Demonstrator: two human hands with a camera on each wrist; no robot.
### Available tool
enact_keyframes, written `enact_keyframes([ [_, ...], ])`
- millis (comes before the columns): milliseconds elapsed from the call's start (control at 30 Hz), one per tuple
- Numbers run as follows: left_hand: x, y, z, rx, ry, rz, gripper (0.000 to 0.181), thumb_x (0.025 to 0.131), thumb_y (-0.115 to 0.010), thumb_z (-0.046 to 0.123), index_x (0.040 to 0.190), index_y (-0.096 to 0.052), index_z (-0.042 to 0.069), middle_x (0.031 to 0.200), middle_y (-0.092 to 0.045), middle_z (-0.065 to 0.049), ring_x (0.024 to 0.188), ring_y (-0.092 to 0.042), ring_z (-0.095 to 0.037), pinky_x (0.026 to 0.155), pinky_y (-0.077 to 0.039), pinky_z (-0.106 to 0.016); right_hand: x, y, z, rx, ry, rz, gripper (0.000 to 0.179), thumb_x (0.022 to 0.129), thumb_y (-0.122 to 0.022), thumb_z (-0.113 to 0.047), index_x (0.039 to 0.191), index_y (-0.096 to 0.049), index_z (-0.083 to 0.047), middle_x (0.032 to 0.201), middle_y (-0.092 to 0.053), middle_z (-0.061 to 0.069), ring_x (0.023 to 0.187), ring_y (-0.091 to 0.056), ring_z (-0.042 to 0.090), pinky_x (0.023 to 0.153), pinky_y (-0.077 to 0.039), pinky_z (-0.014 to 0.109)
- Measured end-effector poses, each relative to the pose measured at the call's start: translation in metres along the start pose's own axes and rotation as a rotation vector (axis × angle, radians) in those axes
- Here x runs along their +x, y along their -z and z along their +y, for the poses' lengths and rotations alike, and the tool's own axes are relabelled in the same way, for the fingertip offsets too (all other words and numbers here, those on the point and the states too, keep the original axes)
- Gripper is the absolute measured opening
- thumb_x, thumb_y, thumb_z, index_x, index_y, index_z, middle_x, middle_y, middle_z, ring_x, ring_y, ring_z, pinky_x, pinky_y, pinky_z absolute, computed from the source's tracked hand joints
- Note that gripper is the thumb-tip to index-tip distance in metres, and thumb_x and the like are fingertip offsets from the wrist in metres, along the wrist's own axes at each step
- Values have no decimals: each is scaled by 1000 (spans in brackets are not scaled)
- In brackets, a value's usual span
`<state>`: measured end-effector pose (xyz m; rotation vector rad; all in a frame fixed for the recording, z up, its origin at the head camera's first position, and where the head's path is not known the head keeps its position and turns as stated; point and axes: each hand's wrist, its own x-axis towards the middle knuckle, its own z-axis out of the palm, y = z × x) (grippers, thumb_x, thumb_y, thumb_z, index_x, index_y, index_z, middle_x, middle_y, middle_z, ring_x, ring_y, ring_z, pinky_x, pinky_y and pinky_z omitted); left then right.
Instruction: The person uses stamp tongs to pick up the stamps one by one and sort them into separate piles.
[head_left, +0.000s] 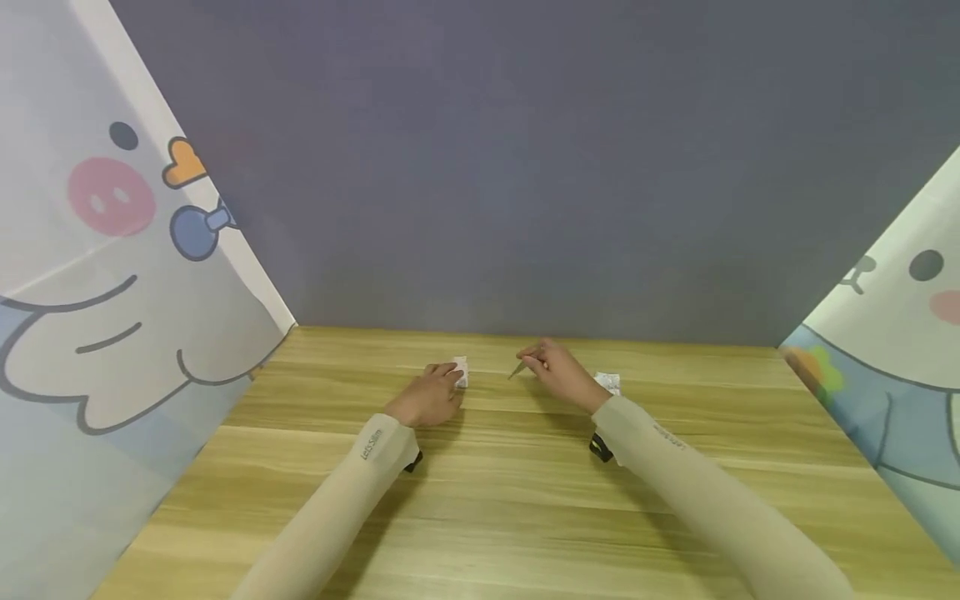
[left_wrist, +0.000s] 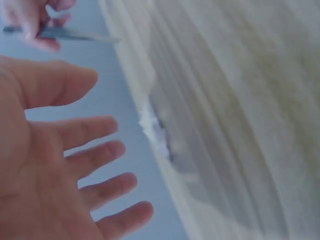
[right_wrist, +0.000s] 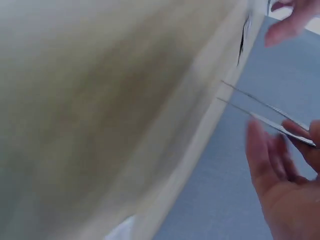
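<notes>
Tweezers (right_wrist: 282, 129) with two thin, parted metal tips are pinched in my right hand (head_left: 558, 375). In the head view the tweezers (head_left: 517, 369) slant down toward the wooden table, and the left wrist view shows them side-on. My left hand (head_left: 432, 396) hovers beside a small white piece (head_left: 461, 370), perhaps a packet, which its fingers partly cover from above. Spread and holding nothing, the left fingers appear above the table in the left wrist view, apart from the white piece (left_wrist: 156, 132). What the piece contains cannot be made out.
A second small white printed piece (head_left: 609, 382) lies by the right wrist, partly behind the forearm. The wooden table (head_left: 480, 517) meets a grey panel (head_left: 480, 167) at its back edge. Cartoon-printed panels (head_left: 112, 333) stand at both sides.
</notes>
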<state>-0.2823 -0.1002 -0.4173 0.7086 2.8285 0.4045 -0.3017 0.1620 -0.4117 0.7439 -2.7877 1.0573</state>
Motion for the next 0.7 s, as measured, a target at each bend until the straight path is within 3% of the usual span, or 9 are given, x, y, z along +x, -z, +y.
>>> enact_keyframes([
  [100, -11, 4, 1, 7, -24, 59, 52, 99, -46, 22, 144, -34, -1, 151, -25, -18, 137, -21, -36, 107, -24, -55, -20, -1, -1, -67, 14, 55, 23, 95, -58, -11, 113, -68, -1, 94, -54, 2, 69, -47, 13, 59, -45, 28],
  [167, -18, 9, 4, 27, -26, 95, 53, 99, -46, 22, 144, -34, -3, 150, -25, -21, 137, -21, -38, 108, -22, -54, -29, -1, -4, -107, -17, 86, 17, 90, -65, -7, 104, -72, -2, 84, -53, -2, 68, -48, 10, 59, -47, 25],
  [300, -31, 16, 13, 84, 1, 133, 55, 99, -49, 26, 144, -34, -2, 150, -25, -20, 137, -20, -39, 111, -19, -51, -38, -3, -10, -204, -120, 41, 19, 80, -70, -1, 99, -73, -3, 73, -56, -3, 63, -51, 13, 56, -46, 29],
  [400, -39, 16, 23, 88, 2, 122, 60, 100, -46, 34, 147, -30, 0, 153, -21, -17, 139, -15, -38, 112, -16, -51, -39, -8, -14, -247, -199, -62, 33, 75, -69, 2, 108, -68, -1, 82, -64, 4, 71, -58, 20, 63, -51, 35],
  [533, -46, 12, 38, 24, -26, 107, 66, 101, -30, 48, 151, -21, 6, 156, -12, -13, 141, -4, -38, 111, -10, -55, -41, -16, -19, -242, -266, -155, 41, 76, -72, -1, 115, -62, 3, 98, -65, 13, 85, -61, 27, 74, -54, 40],
  [600, -48, 9, 43, 5, -27, 107, 69, 100, -24, 55, 152, -16, 11, 157, -7, -10, 141, 2, -36, 110, -7, -58, -45, -17, -23, -245, -282, -167, 45, 81, -72, -10, 122, -58, 3, 106, -63, 17, 93, -61, 30, 80, -52, 43],
  [700, -52, 7, 48, 1, -11, 132, 72, 97, -20, 61, 153, -13, 16, 157, -2, -7, 140, 7, -36, 107, -2, -64, -56, -10, -35, -281, -245, -137, 60, 88, -68, -27, 136, -46, 1, 123, -54, 21, 109, -53, 37, 88, -47, 49],
])
